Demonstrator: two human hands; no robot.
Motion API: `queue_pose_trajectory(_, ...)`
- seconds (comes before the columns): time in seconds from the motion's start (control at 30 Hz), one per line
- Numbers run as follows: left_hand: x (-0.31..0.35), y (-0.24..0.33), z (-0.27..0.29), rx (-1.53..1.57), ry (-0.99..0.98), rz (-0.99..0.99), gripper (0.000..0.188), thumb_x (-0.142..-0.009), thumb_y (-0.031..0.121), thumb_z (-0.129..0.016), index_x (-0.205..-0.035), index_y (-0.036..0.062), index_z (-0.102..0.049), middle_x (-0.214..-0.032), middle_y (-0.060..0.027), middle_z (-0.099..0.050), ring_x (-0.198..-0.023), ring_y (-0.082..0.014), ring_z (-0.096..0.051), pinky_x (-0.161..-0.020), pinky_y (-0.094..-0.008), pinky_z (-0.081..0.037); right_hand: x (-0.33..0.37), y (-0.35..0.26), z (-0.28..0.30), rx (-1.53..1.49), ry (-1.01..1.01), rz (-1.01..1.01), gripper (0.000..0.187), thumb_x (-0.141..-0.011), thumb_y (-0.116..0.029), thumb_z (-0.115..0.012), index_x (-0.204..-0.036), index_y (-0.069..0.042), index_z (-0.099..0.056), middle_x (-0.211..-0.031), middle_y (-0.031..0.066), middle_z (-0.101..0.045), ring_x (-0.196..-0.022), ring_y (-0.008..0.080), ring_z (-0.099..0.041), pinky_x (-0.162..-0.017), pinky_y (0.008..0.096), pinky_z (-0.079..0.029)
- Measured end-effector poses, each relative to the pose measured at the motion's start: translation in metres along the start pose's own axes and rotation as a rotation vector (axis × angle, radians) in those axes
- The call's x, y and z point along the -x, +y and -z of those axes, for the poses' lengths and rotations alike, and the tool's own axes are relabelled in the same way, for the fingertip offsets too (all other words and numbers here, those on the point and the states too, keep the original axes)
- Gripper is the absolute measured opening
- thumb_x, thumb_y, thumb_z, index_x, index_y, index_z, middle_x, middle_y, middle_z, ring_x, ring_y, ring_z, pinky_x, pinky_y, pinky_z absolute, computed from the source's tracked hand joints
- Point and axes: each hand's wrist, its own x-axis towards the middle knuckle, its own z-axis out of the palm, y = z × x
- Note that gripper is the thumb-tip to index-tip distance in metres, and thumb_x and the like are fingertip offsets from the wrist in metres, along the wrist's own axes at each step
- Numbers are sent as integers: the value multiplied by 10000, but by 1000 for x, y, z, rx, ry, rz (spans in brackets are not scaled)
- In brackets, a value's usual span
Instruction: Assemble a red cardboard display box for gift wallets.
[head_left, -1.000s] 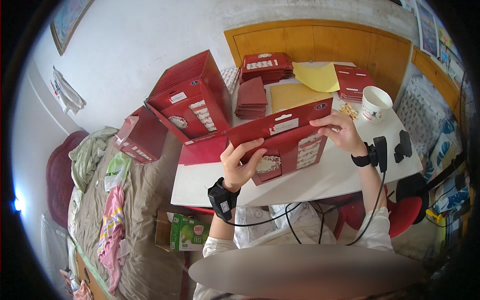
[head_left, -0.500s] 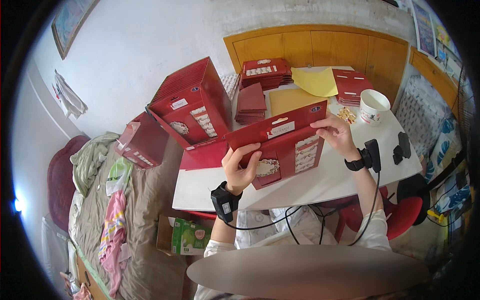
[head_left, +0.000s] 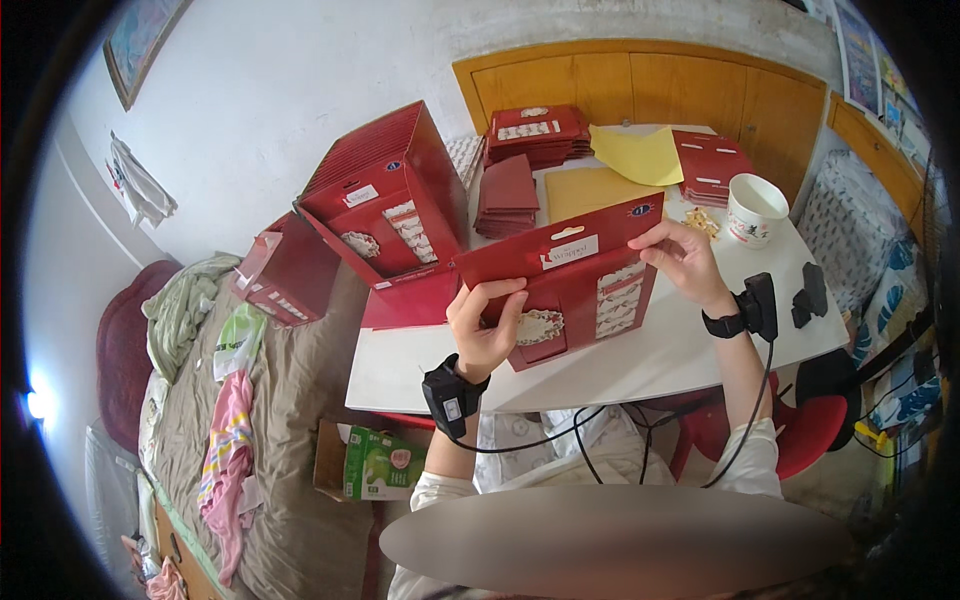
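Over the near edge of the white bench [head_left: 640, 360], both hands hold a flat red cardboard sleeve [head_left: 575, 275] up, tilted. Left hand [head_left: 487, 325] pinches its lower left corner, fingers curled over the front. Right hand [head_left: 682, 262] pinches the upper right edge between thumb and fingers. An open red box [head_left: 385, 200] stands at the far left corner, a white cup [head_left: 755, 208] toward the right edge.

Both bare forearms wear black wristbands with boxy black units, the left hand [head_left: 487, 330] and right hand [head_left: 680, 262] alike, thin black cables trailing back to white rolled-up sleeves.
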Motion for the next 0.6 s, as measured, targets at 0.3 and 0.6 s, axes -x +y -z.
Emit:
queue_pose_trajectory(0.3, 5, -3, 0, 102, 59, 3, 167, -735, -70, -668, -891, -22, -631, -865, -134, -635, -760, -200, -607, -690, -253, -467, -4, -7, -8, 211, -73, 198, 143, -820, -7, -647, -956, -39, -676, -883, 48, -679, -853, 110, -619, -764, 230, -490)
queue_pose_trajectory(0.6, 1, -4, -3, 45, 78, -35, 145, -736, -104, -631, -855, -22, -626, -817, -126, -639, -711, -201, -615, -651, -249, -469, -6, 10, -18, 110, 52, 174, 106, -795, -34, -680, -900, -42, -695, -857, 62, -682, -756, 116, -623, -682, 221, -475)
